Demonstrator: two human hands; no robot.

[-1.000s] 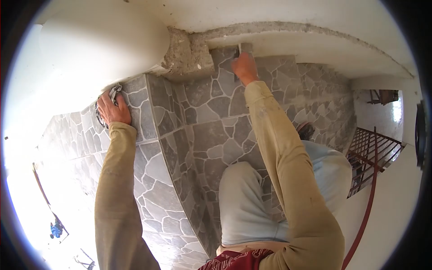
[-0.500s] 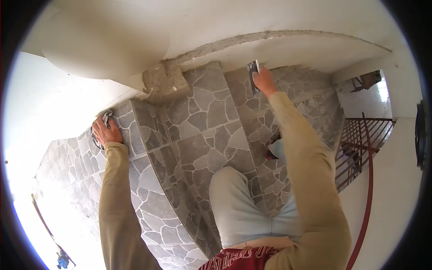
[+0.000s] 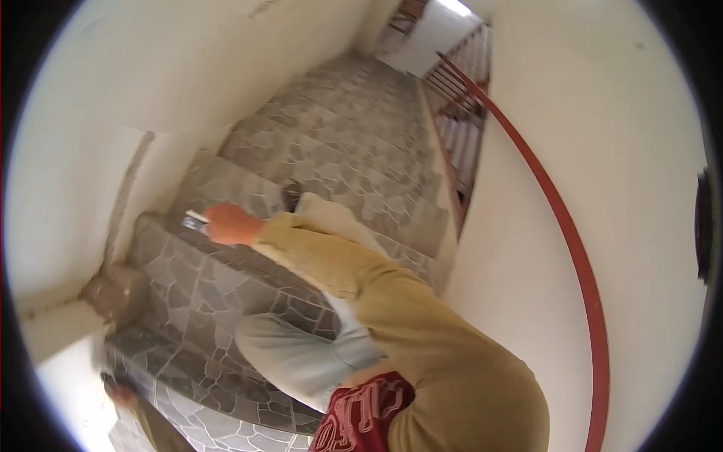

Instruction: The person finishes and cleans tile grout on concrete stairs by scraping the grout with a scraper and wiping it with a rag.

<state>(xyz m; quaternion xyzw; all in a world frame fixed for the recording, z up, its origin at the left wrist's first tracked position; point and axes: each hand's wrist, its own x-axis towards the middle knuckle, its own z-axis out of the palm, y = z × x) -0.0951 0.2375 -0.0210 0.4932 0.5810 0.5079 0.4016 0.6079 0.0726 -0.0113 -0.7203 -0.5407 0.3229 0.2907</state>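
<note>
My right hand [image 3: 230, 224] is closed around a flat scraper [image 3: 195, 221] with a pale edge. It is held out over the stone-patterned steps [image 3: 218, 290], near the foot of the wall. Down at the lower left, my left hand [image 3: 123, 395] is small and smeared by motion. It lies on a dark crumpled rag [image 3: 109, 380] beside the bright opening; the fingers are hard to make out. Between the hands, a rough bare patch of mortar [image 3: 117, 295] shows at the wall corner.
Stairs with stone-patterned tiles [image 3: 324, 128] run down toward a red metal railing [image 3: 459, 87]. A red handrail [image 3: 561, 207] curves along the right wall [image 3: 520, 279]. My bent knee [image 3: 275, 350] rests over the steps. A rough strip [image 3: 128, 200] runs up the left wall.
My view has swung right toward the lower stairs and handrail. Both hands now appear farther left and lower in view. The scraper stays in my right hand.
</note>
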